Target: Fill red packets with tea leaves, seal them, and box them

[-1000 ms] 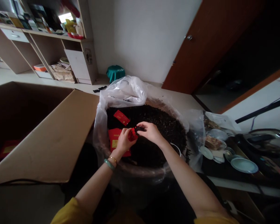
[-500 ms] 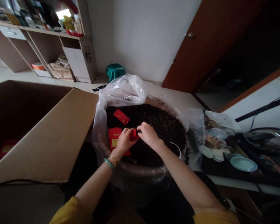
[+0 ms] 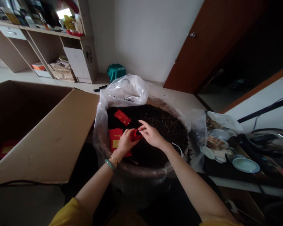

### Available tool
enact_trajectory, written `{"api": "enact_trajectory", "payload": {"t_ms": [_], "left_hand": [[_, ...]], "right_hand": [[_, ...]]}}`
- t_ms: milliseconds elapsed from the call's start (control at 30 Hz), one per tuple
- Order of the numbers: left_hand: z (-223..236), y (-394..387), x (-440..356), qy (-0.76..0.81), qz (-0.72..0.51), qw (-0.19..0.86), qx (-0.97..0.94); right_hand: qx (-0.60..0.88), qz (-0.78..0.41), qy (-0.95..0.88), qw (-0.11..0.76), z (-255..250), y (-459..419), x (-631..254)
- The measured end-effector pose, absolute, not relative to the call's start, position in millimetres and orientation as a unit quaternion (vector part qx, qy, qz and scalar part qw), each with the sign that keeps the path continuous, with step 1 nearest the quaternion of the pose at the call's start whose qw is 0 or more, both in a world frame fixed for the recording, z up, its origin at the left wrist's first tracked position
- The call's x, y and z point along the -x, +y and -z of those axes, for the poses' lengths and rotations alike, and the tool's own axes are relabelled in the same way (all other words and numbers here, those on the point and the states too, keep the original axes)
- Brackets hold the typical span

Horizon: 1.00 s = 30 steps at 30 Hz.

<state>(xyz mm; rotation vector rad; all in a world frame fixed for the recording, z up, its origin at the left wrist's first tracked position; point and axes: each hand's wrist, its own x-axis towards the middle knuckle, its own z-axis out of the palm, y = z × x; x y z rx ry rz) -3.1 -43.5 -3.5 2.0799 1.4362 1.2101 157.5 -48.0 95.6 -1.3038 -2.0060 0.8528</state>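
Note:
My left hand [image 3: 126, 141] is closed around a small red packet [image 3: 133, 135], holding its mouth apart. At that mouth my right hand [image 3: 151, 134] pinches a bit of dark dried leaves [image 3: 137, 131], its index finger lifted off the rest. Below both hands is a wide container lined with clear plastic [image 3: 97, 125], filled with loose dark dried leaves [image 3: 165, 125] that look like tea. One flat red packet [image 3: 123, 117] lies on the leaves beyond my left hand. A stack of red packets [image 3: 115, 134] with gold print lies left of it, partly covered by my hand.
A large cardboard box [image 3: 49, 135] stands open at the left with something red inside. To the right, a low black surface holds a pale green dish [image 3: 246, 164] and plastic bags. A white cord [image 3: 178, 148] curves over the container's right side. A green-covered bin [image 3: 116, 72] is behind.
My right hand's index finger has lifted and straightened away from the packet's mouth, and the hand has shifted slightly. The left hand still grips the packet in nearly the same place.

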Motion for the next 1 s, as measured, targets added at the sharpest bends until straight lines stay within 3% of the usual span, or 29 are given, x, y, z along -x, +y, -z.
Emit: {"api": "enact_trajectory", "payload": {"t_ms": [267, 500, 600, 800, 1000], "left_hand": [[8, -43, 3, 0.471, -0.424, 0.191, -0.75], [5, -44, 1, 0.471, -0.412, 0.196, -0.755], [2, -45, 2, 0.469, -0.426, 0.223, -0.741], [-10, -49, 7, 0.418, -0.44, 0.358, -0.71], [-15, -49, 10, 0.388, -0.375, 0.609, -0.582]], "right_hand": [[0.537, -0.168, -0.809, 0.17, -91, -59, -156], [0.564, -0.218, -0.714, 0.353, -90, -42, -167], [0.569, -0.194, -0.706, 0.375, -90, -38, -180], [0.468, -0.256, -0.787, 0.311, -87, -47, -183], [0.478, -0.288, -0.783, 0.275, -84, -44, -177]]}}
